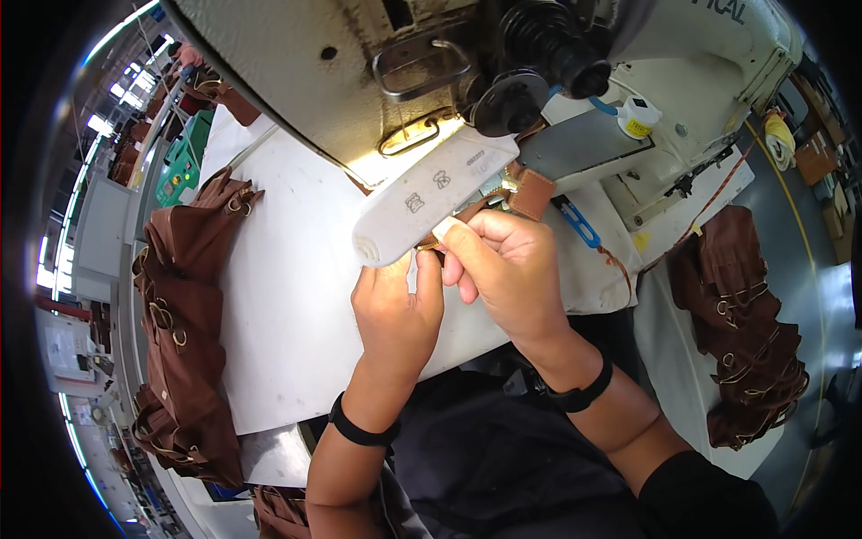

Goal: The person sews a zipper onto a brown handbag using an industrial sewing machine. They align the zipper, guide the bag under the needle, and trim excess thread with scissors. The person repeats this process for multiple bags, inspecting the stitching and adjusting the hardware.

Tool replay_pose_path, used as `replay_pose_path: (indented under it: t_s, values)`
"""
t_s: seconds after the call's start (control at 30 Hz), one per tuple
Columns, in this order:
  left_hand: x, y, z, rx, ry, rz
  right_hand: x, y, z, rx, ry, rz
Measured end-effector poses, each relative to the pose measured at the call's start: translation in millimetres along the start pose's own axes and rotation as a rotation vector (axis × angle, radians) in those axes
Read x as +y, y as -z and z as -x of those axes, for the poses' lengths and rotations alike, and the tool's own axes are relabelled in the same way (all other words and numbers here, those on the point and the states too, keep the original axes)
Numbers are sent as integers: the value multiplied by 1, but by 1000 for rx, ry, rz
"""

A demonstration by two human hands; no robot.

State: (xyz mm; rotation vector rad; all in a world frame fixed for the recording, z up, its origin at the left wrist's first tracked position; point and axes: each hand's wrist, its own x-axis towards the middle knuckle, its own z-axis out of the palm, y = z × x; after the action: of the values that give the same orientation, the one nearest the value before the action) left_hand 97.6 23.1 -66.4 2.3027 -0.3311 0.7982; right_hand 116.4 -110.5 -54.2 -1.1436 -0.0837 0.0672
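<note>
My right hand (pixel 503 269) pinches a narrow brown leather piece with a brass zipper (pixel 427 244) just beneath the long white plate (pixel 422 193) of the sewing machine. My left hand (pixel 395 323) is closed at the lower end of that piece, with its thumb upright against it and its other fingertips partly hidden under the plate. A square brown leather tab (pixel 534 196) with brass fittings lies along the piece, above my right hand. The spot under the machine head is mostly hidden by the plate.
Piled brown leather bags with metal rings lie along the left (pixel 180 314) and right (pixel 736 332). The machine arm (pixel 682 135) spans the top. A blue plastic tool (pixel 577 222) rests right of my hands. A green device (pixel 182 166) and a distant person in pink (pixel 187 56) are at upper left.
</note>
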Motion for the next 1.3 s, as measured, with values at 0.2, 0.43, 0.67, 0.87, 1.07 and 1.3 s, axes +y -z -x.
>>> replay_pose_path:
  t_s: [0.2,0.43,0.67,0.87,1.07,1.3]
  values:
    - [6,2,-3,-19,-46,-75,0,1,0,20,-27,-59]
    - [-10,21,-9,-143,-107,-50,-27,31,20,-266,-37,345]
    - [-44,59,-64,-273,-566,-317,-265,183,-4,441,1027,765]
    - [-65,41,-105,-348,-786,-396,-436,285,-179,442,355,1632]
    - [-84,26,-109,-193,-954,-362,-366,321,-171,471,553,878]
    - [-91,19,-103,-187,-952,-396,-272,357,-120,703,818,711]
